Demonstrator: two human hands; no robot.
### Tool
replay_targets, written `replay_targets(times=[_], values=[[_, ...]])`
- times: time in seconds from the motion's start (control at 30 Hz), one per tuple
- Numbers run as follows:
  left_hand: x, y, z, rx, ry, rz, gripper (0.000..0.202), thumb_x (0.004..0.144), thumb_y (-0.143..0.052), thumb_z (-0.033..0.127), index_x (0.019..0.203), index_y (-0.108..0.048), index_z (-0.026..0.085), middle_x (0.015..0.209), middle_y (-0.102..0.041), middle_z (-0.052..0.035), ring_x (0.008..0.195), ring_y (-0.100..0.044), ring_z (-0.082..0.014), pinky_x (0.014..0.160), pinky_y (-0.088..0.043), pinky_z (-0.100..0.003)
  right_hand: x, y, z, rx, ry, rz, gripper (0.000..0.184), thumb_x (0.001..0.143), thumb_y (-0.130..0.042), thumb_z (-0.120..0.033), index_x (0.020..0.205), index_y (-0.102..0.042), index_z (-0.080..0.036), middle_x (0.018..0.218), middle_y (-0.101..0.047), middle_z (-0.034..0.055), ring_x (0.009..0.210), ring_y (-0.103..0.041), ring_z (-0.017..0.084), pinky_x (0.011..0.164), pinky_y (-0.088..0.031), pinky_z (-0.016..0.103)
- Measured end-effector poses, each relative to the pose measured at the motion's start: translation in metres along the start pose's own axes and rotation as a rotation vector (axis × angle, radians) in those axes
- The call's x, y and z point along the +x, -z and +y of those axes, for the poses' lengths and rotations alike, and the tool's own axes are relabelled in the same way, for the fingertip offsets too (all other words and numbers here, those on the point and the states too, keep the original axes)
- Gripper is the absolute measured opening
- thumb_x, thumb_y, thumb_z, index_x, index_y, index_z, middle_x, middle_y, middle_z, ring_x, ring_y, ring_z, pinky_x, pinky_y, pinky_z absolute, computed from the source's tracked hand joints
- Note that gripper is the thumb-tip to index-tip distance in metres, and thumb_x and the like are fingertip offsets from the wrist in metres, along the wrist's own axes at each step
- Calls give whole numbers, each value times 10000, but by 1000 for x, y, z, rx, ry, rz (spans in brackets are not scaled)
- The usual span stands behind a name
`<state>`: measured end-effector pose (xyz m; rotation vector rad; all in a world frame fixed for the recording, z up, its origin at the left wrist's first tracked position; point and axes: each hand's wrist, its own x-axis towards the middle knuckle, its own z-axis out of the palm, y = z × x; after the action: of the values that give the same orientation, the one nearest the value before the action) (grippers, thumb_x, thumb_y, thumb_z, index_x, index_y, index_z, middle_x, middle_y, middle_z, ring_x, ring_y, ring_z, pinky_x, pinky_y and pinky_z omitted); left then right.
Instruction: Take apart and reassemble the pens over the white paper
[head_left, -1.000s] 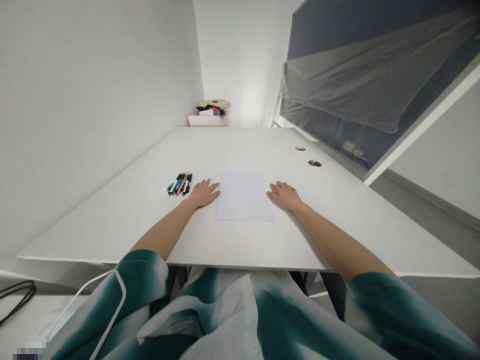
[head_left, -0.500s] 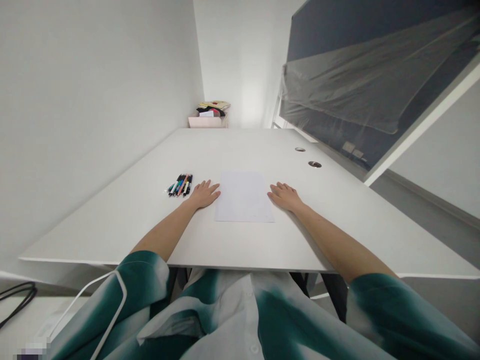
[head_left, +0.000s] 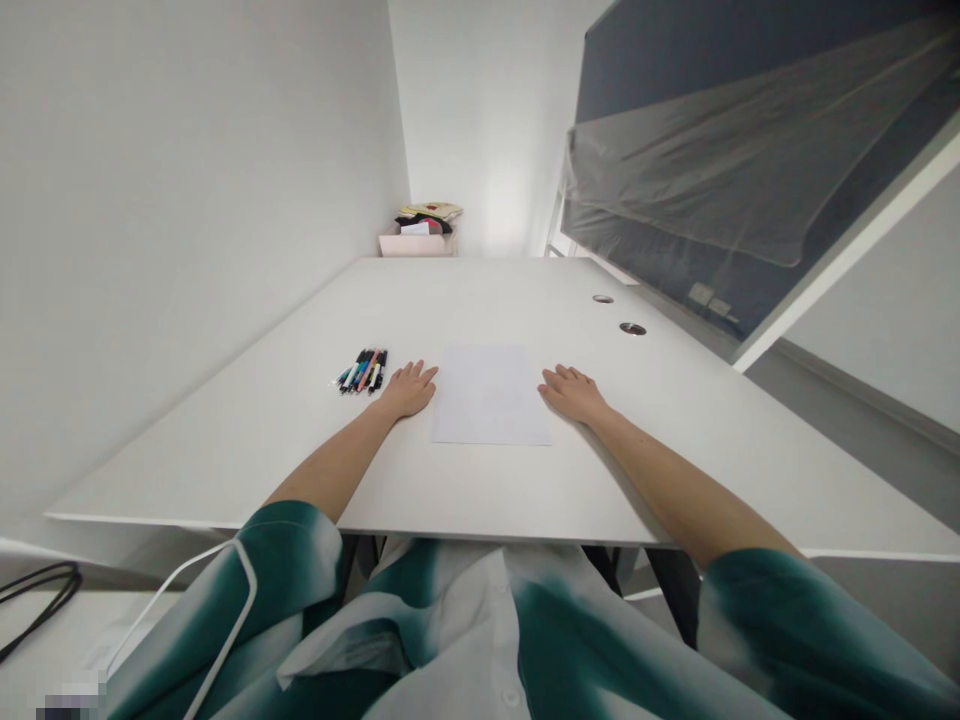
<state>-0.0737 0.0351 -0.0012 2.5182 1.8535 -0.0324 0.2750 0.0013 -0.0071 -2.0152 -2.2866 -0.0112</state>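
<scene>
A blank white sheet of paper (head_left: 491, 395) lies flat on the white table (head_left: 480, 495) in front of me. Beside its left edge rests my left hand (head_left: 409, 389), palm down with the fingers apart and nothing in it. My right hand (head_left: 574, 393) lies flat on the tabletop just off the paper's right edge, fingers stretched out and holding nothing. Close to the left of my left hand is a bunch of several pens (head_left: 363, 371) in mixed colours, lying side by side.
Two round cable holes (head_left: 632, 329) are set in the table's right side. A pale pink box (head_left: 416, 244) with folded cloth items stands past the far edge. A dark partition panel (head_left: 675, 180) under plastic film rises at right. A white cable (head_left: 244, 575) crosses my left sleeve.
My left hand has drawn slightly away from the paper's left edge. The view has shifted a little; the paper and pens stay where they lay.
</scene>
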Motion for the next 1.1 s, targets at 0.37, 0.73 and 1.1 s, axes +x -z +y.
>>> replay_targets(times=[0.37, 0.73, 1.1], values=[[3, 4, 2, -10, 5, 45, 547, 945, -308, 376, 1466, -396, 233, 1535, -384, -108, 1389, -371, -278, 1135, -275, -429, 3, -2, 0, 24, -23, 2, 567, 946, -296, -493, 1410, -482, -225, 1519, -407, 124, 1380, -370, 357, 1095, -325, 538], [-13, 15, 0, 10, 104, 219, 411, 925, -384, 376, 1188, -641, 193, 1203, -630, -115, 1148, -537, -274, 1012, -371, -422, 3, 3, -6, 45, -48, 14, 560, 912, -352, -467, 1380, -512, -205, 1474, -454, 143, 1332, -414, 349, 1059, -356, 527], [-14, 21, -33, 16, 421, 353, 353, 909, -389, 277, 1103, -674, 200, 1212, -625, -141, 1154, -515, -301, 944, -376, -430, 1, 6, -3, 90, -48, 43, 546, 904, -389, -501, 1327, -563, -201, 1452, -475, 151, 1274, -469, 359, 1029, -381, 524]])
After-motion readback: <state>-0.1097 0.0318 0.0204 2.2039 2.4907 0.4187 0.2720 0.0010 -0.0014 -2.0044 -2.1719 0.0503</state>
